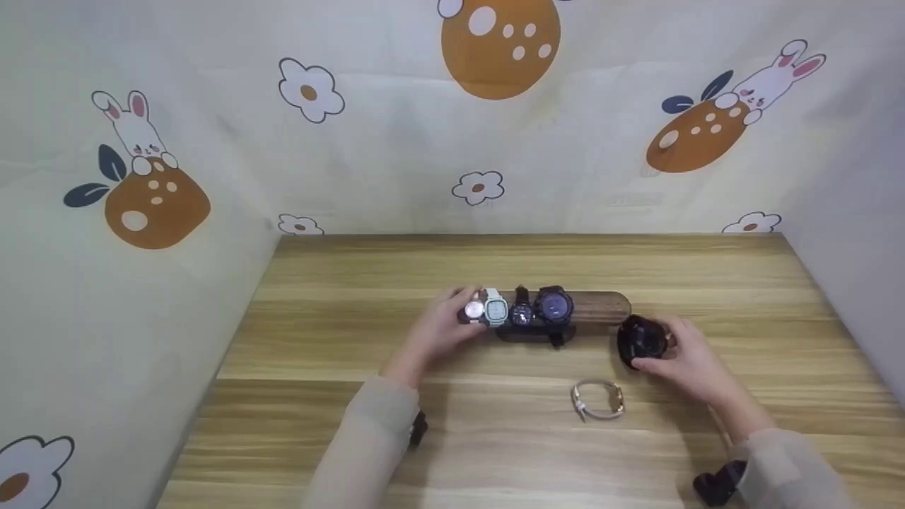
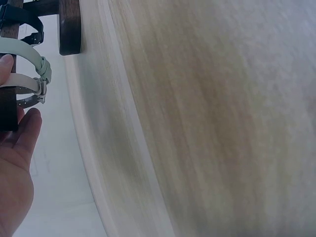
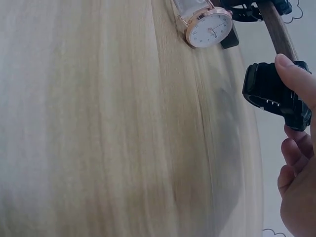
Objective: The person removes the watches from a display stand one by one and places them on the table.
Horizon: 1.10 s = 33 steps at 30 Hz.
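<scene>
In the head view, a dark wooden watch stand [image 1: 601, 305] holds a row of watches on its bar. From the left these are a pale watch [image 1: 474, 309], a mint-green watch [image 1: 497, 311], a small black watch [image 1: 522, 314] and a large black watch [image 1: 554, 307]. My left hand [image 1: 442, 326] grips the bar's left end, thumb above and fingers below. At the right end, my right hand [image 1: 693, 359] pinches a chunky black watch [image 3: 269, 86]; whether the bar's tip is inside its strap I cannot tell. Nearer me lies a white-faced, rose-gold watch [image 3: 212, 30].
The wood-grain table [image 1: 318, 424] runs back to a wall covering [image 1: 382, 148] printed with rabbits and flowers. Black devices are worn at both wrists, one by the left sleeve [image 1: 375, 417] and one by the right sleeve [image 1: 792, 466].
</scene>
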Tool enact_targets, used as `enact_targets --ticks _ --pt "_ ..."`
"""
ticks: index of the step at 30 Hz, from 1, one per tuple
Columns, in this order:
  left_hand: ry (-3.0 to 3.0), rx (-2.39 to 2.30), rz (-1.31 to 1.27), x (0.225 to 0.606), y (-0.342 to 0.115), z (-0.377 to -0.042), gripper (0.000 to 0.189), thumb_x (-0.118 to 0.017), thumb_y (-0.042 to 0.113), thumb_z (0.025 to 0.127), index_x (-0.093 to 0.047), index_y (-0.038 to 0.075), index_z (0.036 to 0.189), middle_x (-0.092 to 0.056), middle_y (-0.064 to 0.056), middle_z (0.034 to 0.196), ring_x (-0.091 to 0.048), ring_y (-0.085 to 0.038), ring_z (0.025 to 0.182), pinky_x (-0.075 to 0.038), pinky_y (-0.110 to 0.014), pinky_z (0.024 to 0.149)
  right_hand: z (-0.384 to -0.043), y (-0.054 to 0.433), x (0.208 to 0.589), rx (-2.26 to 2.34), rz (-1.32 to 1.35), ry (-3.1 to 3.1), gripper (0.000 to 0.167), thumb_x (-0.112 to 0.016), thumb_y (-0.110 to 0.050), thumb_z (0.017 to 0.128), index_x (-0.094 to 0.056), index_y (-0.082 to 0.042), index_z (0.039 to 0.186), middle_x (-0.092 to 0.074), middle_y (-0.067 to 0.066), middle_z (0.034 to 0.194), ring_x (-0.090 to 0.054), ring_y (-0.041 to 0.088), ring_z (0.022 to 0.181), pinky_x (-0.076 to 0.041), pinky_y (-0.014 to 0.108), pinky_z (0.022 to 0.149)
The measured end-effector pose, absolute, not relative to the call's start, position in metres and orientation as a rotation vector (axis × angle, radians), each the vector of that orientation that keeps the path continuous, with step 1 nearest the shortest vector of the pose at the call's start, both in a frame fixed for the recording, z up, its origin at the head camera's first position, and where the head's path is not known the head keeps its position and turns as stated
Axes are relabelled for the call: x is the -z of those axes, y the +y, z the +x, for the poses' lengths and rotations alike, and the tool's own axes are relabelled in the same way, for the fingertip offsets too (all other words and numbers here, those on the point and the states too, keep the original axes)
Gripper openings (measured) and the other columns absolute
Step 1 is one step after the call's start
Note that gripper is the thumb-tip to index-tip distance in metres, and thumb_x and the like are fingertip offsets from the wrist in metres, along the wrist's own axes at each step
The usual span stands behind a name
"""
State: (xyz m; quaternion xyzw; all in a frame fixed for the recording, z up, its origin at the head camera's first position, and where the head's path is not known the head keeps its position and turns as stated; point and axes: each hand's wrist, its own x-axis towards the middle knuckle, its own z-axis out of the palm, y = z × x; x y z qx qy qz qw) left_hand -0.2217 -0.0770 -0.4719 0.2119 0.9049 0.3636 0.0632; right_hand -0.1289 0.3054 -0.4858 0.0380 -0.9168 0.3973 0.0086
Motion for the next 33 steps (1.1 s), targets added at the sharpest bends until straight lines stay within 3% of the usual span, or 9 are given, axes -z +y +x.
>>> enact_targets --ticks 7,15,22,33 --pt "2.746 -1.077 0.653 0.472 -0.077 -0.223 0.072 -0.073 0.030 0.079 -0.041 0.016 0.142 -0.043 -0.018 0.138 -0.046 -0.034 0.121 -0.037 -0.046 0.102 -0.125 0.306 0.490 -1.299 0.129 -2.810 0.075 -0.082 -0.027 0.069 -0.046 -0.001 0.130 -0.051 0.019 0.117 -0.047 0.032 0.100 -0.039 0.053 0.087" --pt "2.771 -1.080 0.706 0.473 -0.077 -0.223 0.070 -0.074 0.029 0.079 -0.044 0.013 0.140 -0.046 -0.019 0.135 -0.047 -0.034 0.119 -0.038 -0.047 0.101 -0.121 0.305 0.495 -1.306 0.168 -2.778 0.072 -0.083 -0.021 0.069 -0.048 0.000 0.128 -0.052 0.019 0.119 -0.046 0.027 0.102 -0.037 0.044 0.088" --pt "2.769 -1.082 0.694 0.473 -0.078 -0.222 0.071 -0.075 0.027 0.078 -0.044 0.014 0.140 -0.046 -0.019 0.135 -0.047 -0.034 0.119 -0.038 -0.046 0.101 -0.116 0.307 0.498 -1.379 0.173 -2.766 0.072 -0.081 -0.022 0.072 -0.045 -0.001 0.131 -0.051 0.023 0.125 -0.046 0.035 0.111 -0.035 0.056 0.093" --pt "2.765 -1.068 0.665 0.473 -0.077 -0.222 0.072 -0.074 0.031 0.079 -0.042 0.016 0.142 -0.043 -0.019 0.138 -0.045 -0.034 0.121 -0.037 -0.047 0.102 -0.110 0.302 0.500 -1.430 0.117 -2.765 0.071 -0.081 -0.020 0.072 -0.045 -0.003 0.131 -0.050 0.023 0.123 -0.047 0.039 0.109 -0.035 0.063 0.092"
